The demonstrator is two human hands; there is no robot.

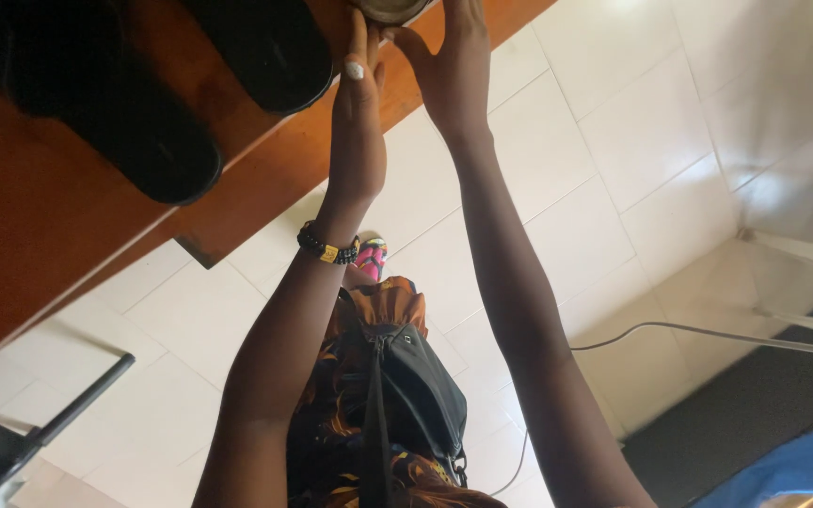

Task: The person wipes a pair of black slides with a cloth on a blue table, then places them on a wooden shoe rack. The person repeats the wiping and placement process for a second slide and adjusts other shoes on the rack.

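On the orange-brown wooden table, both arms reach to the far edge, where the work looks barely begun — the round metal container sits upright by that edge, mostly cut off by the top of the frame, and has not been lifted. Two black sandals lie near it, toward the table's left side. The left hand touches the container's rim with fingers extended, the right hand spreads wide against its side — neither has closed round its dull silvery wall.
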